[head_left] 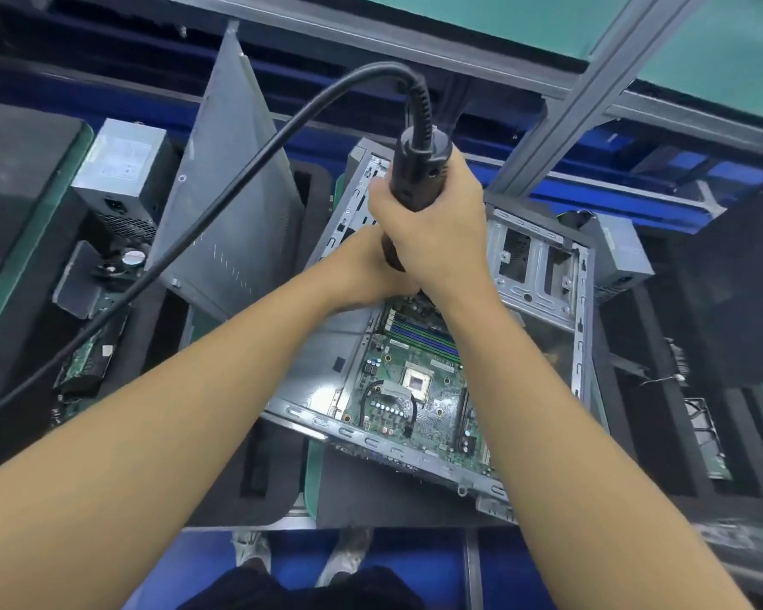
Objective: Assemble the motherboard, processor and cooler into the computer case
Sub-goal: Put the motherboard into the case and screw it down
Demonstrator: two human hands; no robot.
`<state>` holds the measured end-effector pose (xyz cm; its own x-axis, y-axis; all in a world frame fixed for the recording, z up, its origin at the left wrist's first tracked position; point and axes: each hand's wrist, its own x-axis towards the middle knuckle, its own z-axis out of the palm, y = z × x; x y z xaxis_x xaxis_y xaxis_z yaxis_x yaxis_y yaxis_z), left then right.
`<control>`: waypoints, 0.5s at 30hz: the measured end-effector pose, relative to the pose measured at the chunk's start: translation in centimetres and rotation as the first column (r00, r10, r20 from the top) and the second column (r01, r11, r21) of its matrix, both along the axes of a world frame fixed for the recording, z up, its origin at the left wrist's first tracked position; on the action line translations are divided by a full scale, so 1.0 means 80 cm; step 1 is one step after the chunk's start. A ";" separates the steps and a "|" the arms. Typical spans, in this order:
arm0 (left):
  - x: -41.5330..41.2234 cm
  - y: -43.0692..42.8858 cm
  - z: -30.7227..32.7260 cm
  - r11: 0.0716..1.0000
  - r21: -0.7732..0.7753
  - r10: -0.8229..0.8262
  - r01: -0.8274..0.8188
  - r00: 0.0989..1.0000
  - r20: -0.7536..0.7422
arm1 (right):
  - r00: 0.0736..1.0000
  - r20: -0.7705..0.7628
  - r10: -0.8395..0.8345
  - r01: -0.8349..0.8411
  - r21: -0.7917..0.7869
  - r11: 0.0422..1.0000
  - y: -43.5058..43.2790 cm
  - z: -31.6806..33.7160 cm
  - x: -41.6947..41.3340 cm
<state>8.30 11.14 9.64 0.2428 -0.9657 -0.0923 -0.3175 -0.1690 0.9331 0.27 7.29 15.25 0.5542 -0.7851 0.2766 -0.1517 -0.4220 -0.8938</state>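
An open metal computer case (542, 275) lies flat on the bench with a green motherboard (415, 389) inside it. The processor socket (416, 381) shows at the board's middle. My right hand (441, 231) grips a black electric screwdriver (415, 169), held upright over the far end of the board, its thick cable arcing away to the left. My left hand (362, 270) sits low by the screwdriver's tip, mostly hidden behind my right hand. Whether it holds anything I cannot tell. No cooler is visible on the board.
A grey case side panel (234, 178) leans at the left of the case. Power supply units stand at the left (124, 169) and right (622, 253). Another motherboard (89, 354) lies in black foam at the left. Aluminium frame rails (569, 103) cross overhead.
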 end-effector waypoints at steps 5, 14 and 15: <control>-0.006 0.036 -0.038 0.942 0.287 0.195 -0.172 0.979 -0.053 | 0.998 0.059 0.000 -0.001 0.011 1.000 0.006 -0.007 -0.001; -0.049 0.033 -0.094 0.582 0.813 -0.136 -0.019 0.983 0.120 | 0.994 0.108 0.010 -0.011 0.009 1.000 0.006 -0.010 0.001; -0.049 0.030 -0.093 0.583 0.810 -0.049 -0.057 0.993 0.105 | 0.994 0.106 0.012 -0.012 0.005 1.000 0.005 -0.011 0.001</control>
